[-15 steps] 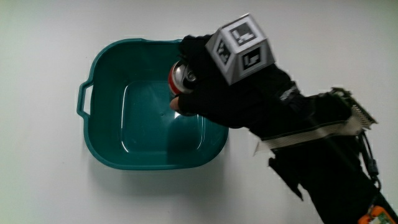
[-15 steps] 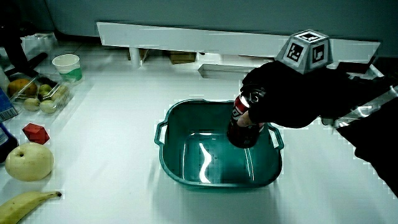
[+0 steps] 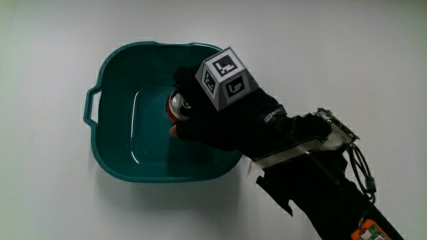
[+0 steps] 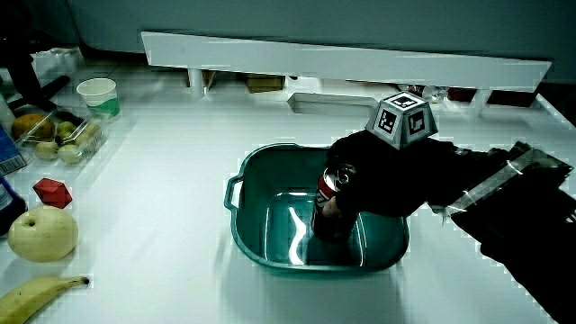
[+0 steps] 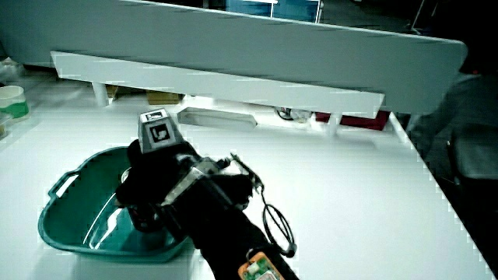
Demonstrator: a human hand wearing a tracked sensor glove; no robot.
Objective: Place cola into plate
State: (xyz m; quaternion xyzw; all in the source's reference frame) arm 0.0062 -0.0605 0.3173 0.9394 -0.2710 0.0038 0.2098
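Observation:
A teal square basin (image 3: 107, 70) with small handles serves as the plate; it shows in both side views (image 4: 247, 225) (image 5: 66, 225). The cola can (image 3: 177, 107) stands upright inside the basin, its silver top and red-and-dark body visible in a side view (image 4: 326, 200). The gloved hand (image 3: 223, 120), with the patterned cube (image 3: 225, 78) on its back, reaches into the basin and is shut on the cola can, which sits low at the basin's floor. In a side view the hand (image 5: 152, 183) hides the can.
At the table's edge lie a banana (image 4: 40, 297), a pale round fruit (image 4: 40, 234), a small red object (image 4: 51, 192), a clear box of fruit (image 4: 54, 135) and a white cup (image 4: 97, 96). A low white partition (image 4: 342, 58) runs along the table's end.
The hand has lowered the cola can from above the basin's rim down into the basin, moving toward its middle.

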